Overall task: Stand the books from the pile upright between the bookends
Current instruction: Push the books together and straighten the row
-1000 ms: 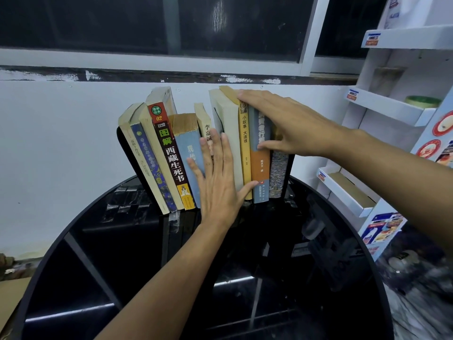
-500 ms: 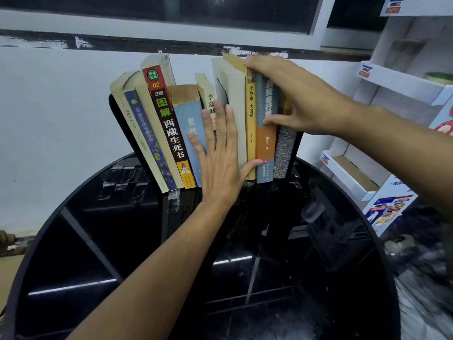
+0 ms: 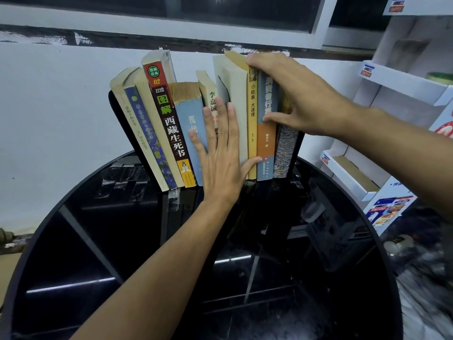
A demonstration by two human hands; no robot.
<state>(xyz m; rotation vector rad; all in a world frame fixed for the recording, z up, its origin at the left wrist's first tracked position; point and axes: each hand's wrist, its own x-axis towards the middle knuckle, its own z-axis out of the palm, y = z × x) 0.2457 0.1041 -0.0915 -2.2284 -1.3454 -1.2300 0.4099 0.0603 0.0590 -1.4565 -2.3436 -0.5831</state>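
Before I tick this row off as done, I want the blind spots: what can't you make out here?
Head view only:
- Beige book: lower spine title hidden by the left hand.
- Blue-and-orange book: top and part of title covered by the right hand.
- Right bookend: only a dark edge shows past the patterned book.
- Any leftover pile: none in frame.

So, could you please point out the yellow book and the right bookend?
yellow book [image 3: 252, 128], head view, middle of its spine.
right bookend [image 3: 296, 155], head view, its black upright edge.
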